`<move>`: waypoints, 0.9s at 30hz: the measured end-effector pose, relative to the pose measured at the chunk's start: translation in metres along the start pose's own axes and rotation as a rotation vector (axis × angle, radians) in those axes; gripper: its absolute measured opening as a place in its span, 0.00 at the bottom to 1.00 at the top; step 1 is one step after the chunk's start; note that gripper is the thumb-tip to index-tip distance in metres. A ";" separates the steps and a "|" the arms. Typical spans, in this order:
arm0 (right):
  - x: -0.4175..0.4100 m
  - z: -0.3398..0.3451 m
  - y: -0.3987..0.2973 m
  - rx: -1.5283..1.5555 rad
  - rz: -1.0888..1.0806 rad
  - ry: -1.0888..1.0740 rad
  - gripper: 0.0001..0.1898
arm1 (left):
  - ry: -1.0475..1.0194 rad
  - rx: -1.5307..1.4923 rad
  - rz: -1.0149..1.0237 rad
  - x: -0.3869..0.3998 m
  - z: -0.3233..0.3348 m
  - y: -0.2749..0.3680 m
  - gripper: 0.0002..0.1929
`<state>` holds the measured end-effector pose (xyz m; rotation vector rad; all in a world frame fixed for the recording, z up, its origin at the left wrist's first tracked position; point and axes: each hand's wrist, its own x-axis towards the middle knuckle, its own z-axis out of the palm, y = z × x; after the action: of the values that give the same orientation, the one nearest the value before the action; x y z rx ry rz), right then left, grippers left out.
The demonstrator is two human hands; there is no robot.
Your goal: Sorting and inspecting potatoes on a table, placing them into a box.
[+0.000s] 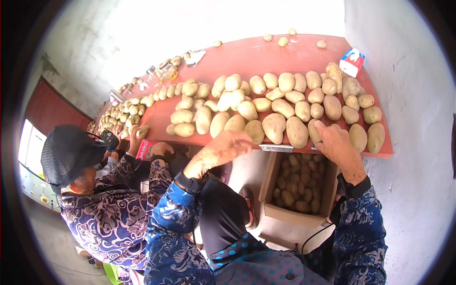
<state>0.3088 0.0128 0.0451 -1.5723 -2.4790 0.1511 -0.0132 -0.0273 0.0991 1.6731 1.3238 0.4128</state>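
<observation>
Rows of potatoes [282, 108] lie across a red table [302, 50] before me. My right hand [338, 148] is at the front edge, with fingers and thumb around the side of a potato [313, 132] in the nearest row. Part of that potato is hidden by the fingers. Over the front edge hangs my left hand [229, 148], fingers loosely bent and apart, with no object visible in it. Behind it lies a potato [235, 123] that it partly overlaps. Below the table edge, between my arms, a cardboard box [269, 178] holds many smaller potatoes [299, 183].
At my left a person [107, 221] in a dark cap handles smaller potatoes [123, 112]. A tissue pack [352, 63] stands at the back right. Glass jars [167, 71] stand farther back left. Metal hardware [276, 148] lies along the table's front edge. A wall [402, 107] bounds the right.
</observation>
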 end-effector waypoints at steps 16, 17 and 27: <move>-0.006 -0.001 -0.001 0.063 -0.077 0.163 0.17 | 0.536 0.828 0.093 0.112 -0.053 -0.037 0.30; -0.006 -0.001 -0.001 0.046 -0.058 0.127 0.18 | 0.504 0.863 -0.020 0.120 -0.051 -0.036 0.24; -0.004 -0.007 -0.004 0.022 0.008 0.029 0.22 | 0.564 0.844 -0.031 0.112 -0.054 -0.024 0.21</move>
<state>0.3084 0.0068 0.0523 -1.5644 -2.4417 0.1556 -0.0259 0.0965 0.0769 2.3113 2.1360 0.3351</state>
